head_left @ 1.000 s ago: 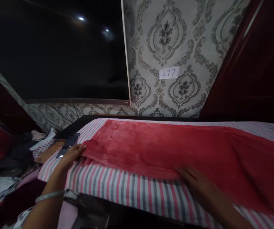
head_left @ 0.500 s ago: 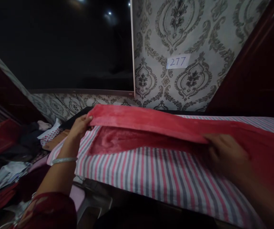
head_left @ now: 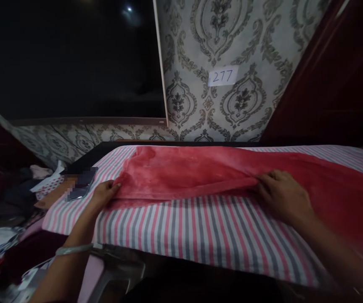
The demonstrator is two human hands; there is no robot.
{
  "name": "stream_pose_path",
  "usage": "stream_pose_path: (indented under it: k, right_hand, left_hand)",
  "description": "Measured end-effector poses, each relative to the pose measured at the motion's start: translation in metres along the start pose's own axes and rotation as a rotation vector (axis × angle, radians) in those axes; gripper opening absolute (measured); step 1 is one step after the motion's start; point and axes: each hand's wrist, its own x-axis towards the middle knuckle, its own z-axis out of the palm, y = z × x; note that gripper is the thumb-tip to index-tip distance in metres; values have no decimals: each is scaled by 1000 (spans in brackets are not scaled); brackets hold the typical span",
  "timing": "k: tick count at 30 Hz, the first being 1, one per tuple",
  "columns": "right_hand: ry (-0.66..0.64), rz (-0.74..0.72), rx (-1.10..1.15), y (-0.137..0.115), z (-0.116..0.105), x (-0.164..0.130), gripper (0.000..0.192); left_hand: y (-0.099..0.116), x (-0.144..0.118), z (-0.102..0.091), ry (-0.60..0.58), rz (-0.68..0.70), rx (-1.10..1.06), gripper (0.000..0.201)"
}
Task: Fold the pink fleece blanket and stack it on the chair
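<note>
1. Foreground, lower left: the person's left forearm with a pale bangle (head_left: 70, 250) at the wrist, above a dim grey object whose kind cannot be told.
2. Striped sheet (head_left: 194, 227): pink, grey and white stripes covering the flat padded surface that carries the cloth; its near edge runs across the lower part of the view.
3. Left hand (head_left: 104, 193): resting on the sheet at the left corner of the red cloth, fingers pinched closed on that corner, thumb tip against the fabric.
4. Right hand (head_left: 282, 195): palm down, fingers curled and gathering the near folded edge of the red cloth, where small creases radiate from the fingertips; grip closed on the fabric.
5. Red cloth (head_left: 194, 172): plush fabric lying flat along the middle of the sheet, folded lengthwise, its doubled near edge running between the two hands; it extends past the right hand toward the right border.
6. Dark phone-like slab (head_left: 82, 185): just beyond the left hand, at the sheet's left margin, partly blurred.
7. Heap of clothes (head_left: 17, 198): far left, below the surface level.
8. Background: patterned wallpaper (head_left: 247, 42) bearing a paper label "277" (head_left: 223, 76); a dark panel (head_left: 67, 59) to its left.
</note>
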Motion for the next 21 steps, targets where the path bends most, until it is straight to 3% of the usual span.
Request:
stream_pose_path:
  k: [4,8,10,13,17,19,21]
  right_hand:
    - [-73,223,-22,8,-8,39,35]
    - [137,348,171,15,6,67,33]
    - [204,299,269,10,19,60,36]
    - [126,162,355,-1,40,25,35]
    - [-1,129,276,2,53,-25,38]
    - [-2,186,174,10,52,-35,43]
    - [-13,250,66,14,50,-34,46]
  left_hand:
    - [30,23,8,-68,30,-171,25]
    - [67,41,35,-85,74,-507,17]
    - [71,40,48,-67,127,-451,24]
    - [53,25,53,32,244,2,34]
    - [5,-4,26,100,387,519,33]
    - [-15,-16,8,138,332,640,35]
    - [-27,-21,-3,148,225,602,37]
